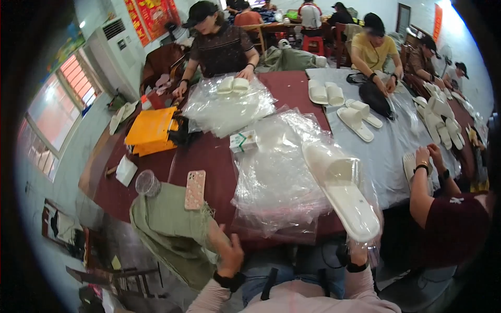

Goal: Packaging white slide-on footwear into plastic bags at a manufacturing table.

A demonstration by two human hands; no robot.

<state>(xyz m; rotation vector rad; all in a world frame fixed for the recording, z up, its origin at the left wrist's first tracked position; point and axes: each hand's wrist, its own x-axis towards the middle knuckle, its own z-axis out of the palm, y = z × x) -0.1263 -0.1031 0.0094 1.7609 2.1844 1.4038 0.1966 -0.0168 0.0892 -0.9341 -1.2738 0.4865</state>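
Observation:
A white open-toe slipper (348,201) in a clear plastic bag is tilted up over the table's near edge. My right hand (358,254) grips its lower end from beneath, with most of the fingers hidden behind the bag. My left hand (228,251) is empty, its fingers apart, beside the olive-green cloth (166,216) that hangs over the table edge. Between and beyond my hands lies a loose pile of clear plastic bags (274,180). A small white-and-green box (243,141) rests at the pile's far left.
A phone in a pink patterned case (195,189) lies on the cloth, near a clear plastic cup (148,183). Orange packets (151,128) lie farther left. White slippers (356,124) sit on grey sheeting. Co-workers sit across the table; a maroon-sleeved person (450,216) works close at my right.

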